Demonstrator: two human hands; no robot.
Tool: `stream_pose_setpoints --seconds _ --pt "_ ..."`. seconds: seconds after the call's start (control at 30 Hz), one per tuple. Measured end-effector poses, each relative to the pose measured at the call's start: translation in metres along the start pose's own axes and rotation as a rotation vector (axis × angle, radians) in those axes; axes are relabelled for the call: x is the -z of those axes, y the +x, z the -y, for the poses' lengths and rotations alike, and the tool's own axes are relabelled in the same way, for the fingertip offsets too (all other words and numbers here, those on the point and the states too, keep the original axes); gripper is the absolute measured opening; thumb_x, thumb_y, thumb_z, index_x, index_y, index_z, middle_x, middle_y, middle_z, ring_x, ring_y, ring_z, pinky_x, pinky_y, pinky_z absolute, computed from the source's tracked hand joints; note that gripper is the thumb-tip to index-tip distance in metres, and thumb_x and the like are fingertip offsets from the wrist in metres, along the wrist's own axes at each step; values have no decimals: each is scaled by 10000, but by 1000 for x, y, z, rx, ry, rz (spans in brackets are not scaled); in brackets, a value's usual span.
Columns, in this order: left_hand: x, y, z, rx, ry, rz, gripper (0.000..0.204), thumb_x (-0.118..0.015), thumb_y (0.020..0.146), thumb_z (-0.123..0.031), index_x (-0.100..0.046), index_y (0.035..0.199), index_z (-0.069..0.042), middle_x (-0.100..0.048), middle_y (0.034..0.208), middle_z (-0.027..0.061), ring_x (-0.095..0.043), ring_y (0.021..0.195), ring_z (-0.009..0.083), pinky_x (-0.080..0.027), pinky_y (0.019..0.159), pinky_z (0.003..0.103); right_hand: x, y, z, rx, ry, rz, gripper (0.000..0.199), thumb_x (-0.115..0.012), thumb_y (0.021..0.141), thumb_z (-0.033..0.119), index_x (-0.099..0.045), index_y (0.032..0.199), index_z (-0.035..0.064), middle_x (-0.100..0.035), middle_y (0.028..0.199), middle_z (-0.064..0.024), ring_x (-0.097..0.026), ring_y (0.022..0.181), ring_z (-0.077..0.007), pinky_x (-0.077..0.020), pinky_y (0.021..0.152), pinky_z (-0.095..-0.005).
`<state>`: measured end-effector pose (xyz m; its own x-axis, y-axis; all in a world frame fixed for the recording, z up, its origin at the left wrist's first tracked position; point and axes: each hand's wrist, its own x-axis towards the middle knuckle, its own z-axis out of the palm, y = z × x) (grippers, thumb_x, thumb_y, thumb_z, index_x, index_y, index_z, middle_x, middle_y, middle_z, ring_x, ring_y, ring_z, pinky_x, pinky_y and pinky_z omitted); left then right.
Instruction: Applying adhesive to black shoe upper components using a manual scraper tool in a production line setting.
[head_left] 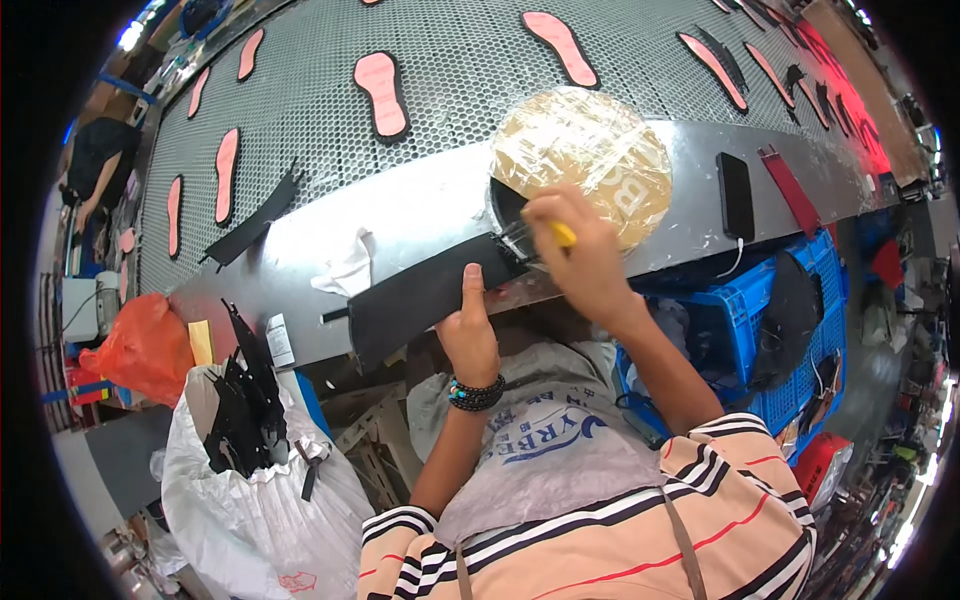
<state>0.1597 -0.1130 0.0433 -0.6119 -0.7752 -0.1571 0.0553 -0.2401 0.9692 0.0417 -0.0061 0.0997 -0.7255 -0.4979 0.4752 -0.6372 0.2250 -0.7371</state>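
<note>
My left hand (pixel 470 338) grips a long flat black strip (pixel 415 298) from below, thumb on top, over the near edge of the metal ledge. In my closed right hand (pixel 585 260) is a yellow-handled brush (pixel 563 235); its head is blurred and partly hidden by the fingers. That hand is by the strip's right end, in front of a round tub covered with a tan, plastic-wrapped lid (pixel 590 150). A dark gap shows at the tub's left side. Another black piece (pixel 255 222) lies on the ledge and mesh at the left.
Pink insoles with black edges (pixel 380 95) lie on the mesh conveyor (pixel 310 80). A phone (pixel 736 195) with a white cable and a red strip (pixel 790 190) rest at right. Blue crates (pixel 720 325) stand below. A white sack (pixel 250 520) of black pieces and an orange bag (pixel 145 338) are left.
</note>
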Motion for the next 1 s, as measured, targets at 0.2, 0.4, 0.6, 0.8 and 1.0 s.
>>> stream_pose_setpoints --seconds 0.2,0.4,0.6,0.8,1.0 --pt "57 15 -75 162 273 441 704 -634 922 -93 -305 1521 77 -559 1312 138 -567 1017 144 -488 870 259 40 2 34 -115 346 85 144 -631 942 56 -665 1081 36 -666 822 -110 -635 680 -254 -490 650 -330" --pt "97 16 -87 409 272 980 601 -642 897 -59 -437 1453 43 -616 1275 87 -571 1148 139 -440 1005 283 40 5 38 -6 -36 320 308 -678 930 151 -657 1229 79 -629 743 -151 -651 665 -283 -487 640 -362" --pt "79 14 -78 594 -369 950 631 -590 990 -338 -425 1480 24 -641 1208 107 -609 1102 191 -468 998 323 51 -4 26 -154 -138 380 182 -700 920 206 -676 1036 68 -664 748 -180 -670 727 -382 -487 636 -459" --pt "16 -1 -30 -84 -462 788 591 -673 928 -212 -462 1419 40 -603 1240 122 -596 1118 216 -475 999 376 39 1 34 -291 90 110 154 -694 923 155 -658 1027 46 -644 744 -198 -652 700 -387 -483 627 -420" --pt "1 1 -48 -238 -15 344 351 -543 1032 -139 -540 1341 27 -633 1198 112 -629 976 149 -534 820 289 41 2 35 -185 256 105 139 -635 959 97 -656 1075 23 -650 780 -117 -645 693 -242 -482 636 -355"
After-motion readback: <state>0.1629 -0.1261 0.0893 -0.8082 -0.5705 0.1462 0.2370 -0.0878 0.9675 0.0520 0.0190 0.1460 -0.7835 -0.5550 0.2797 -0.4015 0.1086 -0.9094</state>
